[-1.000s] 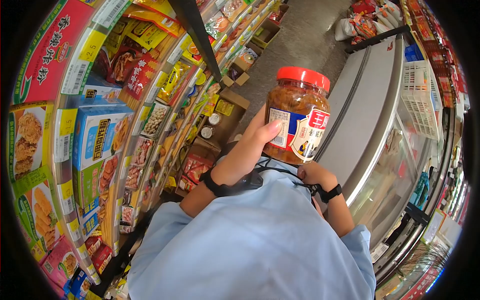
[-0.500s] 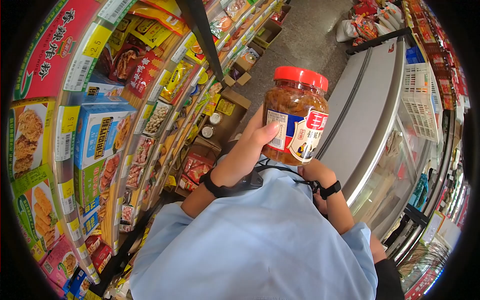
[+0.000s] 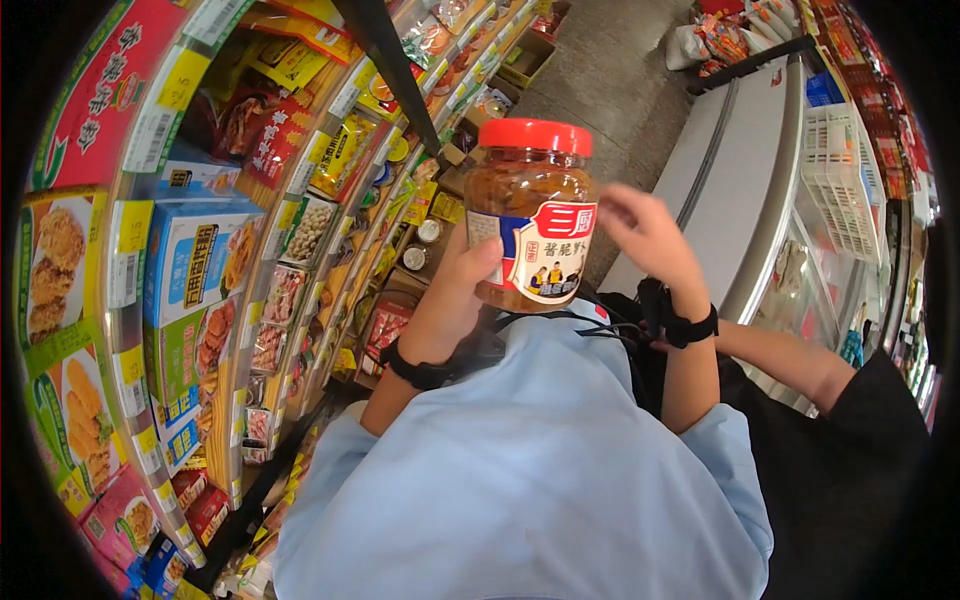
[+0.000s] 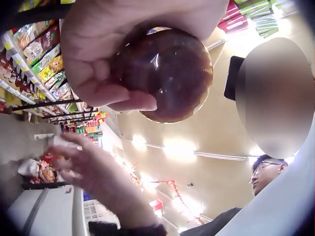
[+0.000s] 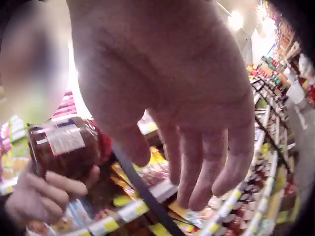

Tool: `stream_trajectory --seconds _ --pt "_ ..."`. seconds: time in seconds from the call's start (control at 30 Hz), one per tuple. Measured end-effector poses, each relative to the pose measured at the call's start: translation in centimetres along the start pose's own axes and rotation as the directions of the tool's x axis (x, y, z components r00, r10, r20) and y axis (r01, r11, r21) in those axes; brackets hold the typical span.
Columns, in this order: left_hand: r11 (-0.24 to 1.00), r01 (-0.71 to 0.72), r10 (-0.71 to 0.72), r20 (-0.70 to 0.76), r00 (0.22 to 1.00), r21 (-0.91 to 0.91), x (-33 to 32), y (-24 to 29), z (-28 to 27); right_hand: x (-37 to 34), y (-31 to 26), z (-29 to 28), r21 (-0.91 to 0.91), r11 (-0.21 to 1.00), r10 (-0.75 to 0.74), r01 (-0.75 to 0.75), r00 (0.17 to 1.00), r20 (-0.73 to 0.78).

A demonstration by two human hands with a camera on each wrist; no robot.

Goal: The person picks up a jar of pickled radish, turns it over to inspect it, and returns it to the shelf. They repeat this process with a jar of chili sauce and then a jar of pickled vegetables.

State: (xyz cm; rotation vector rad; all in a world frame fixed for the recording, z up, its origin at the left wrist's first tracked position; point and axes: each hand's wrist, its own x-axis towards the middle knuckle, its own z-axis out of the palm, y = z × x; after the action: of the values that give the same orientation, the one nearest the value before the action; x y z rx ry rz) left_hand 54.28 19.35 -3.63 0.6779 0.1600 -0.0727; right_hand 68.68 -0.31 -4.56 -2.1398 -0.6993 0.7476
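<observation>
A jar of brown pickles (image 3: 530,215) with a red screw lid (image 3: 535,136) and a printed label stands upright in front of the chest. My left hand (image 3: 458,290) grips it from the left side, thumb over the label. The left wrist view shows the jar's dark round base (image 4: 167,73) with fingers curled around it. To the right of the jar, my raised right hand (image 3: 650,235) holds nothing. In the right wrist view its fingers (image 5: 189,167) extend loosely, apart from the jar.
Shelves of boxed and bagged foods (image 3: 205,260) line the left side. A white chest freezer (image 3: 740,150) runs along the right, with a white plastic basket (image 3: 840,190) on it. Close by on the right is another person's arm (image 3: 790,360) in a black sleeve.
My right hand has risen from low by the waist to beside the jar. The jar in my left hand has shifted left and its label faces more forward. Another person's arm has appeared at right.
</observation>
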Motion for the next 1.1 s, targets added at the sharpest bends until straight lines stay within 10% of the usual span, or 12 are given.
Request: stream_trajectory --seconds 0.17,0.27,0.47,0.6,0.73,0.9,1.0,1.1 --pt "0.979 -0.123 0.150 -0.169 0.974 0.161 -2.2 -0.5 -0.1 1.5 -8.6 1.5 0.675 0.721 -0.237 0.156 0.971 0.029" --pt "0.914 -0.180 0.281 -0.246 0.928 0.364 -3.8 -0.6 0.3 2.5 -11.3 4.4 0.529 0.815 -0.344 0.235 0.932 0.116" --pt "0.623 -0.019 0.397 -0.296 0.869 0.782 -10.9 1.8 -1.6 5.6 -12.5 10.0 0.868 0.469 -0.384 -0.162 0.848 0.366" --pt "0.583 0.282 0.348 -0.548 0.761 0.762 -17.8 2.0 -3.3 5.3 -14.3 15.0 0.817 0.560 -0.358 -0.134 0.851 0.385" --pt "0.731 0.187 0.493 -0.698 0.520 0.656 -26.1 0.1 -6.7 4.4 -15.7 19.3 0.797 0.567 -0.356 -0.208 0.810 0.465" --pt "0.731 0.020 0.598 -0.653 0.465 0.682 -27.7 -0.5 -4.9 2.1 -19.0 24.0 0.655 0.745 -0.407 -0.127 0.691 0.597" --pt "0.673 -0.179 0.727 -0.599 0.336 0.718 -25.7 -1.6 -4.2 -0.3 -19.9 27.4 0.621 0.754 -0.604 0.214 0.596 0.529" --pt "0.614 0.032 0.767 -0.606 0.212 0.789 -27.1 -2.4 -4.8 -2.1 -19.7 29.3 0.598 0.743 -0.650 0.300 0.538 0.537"
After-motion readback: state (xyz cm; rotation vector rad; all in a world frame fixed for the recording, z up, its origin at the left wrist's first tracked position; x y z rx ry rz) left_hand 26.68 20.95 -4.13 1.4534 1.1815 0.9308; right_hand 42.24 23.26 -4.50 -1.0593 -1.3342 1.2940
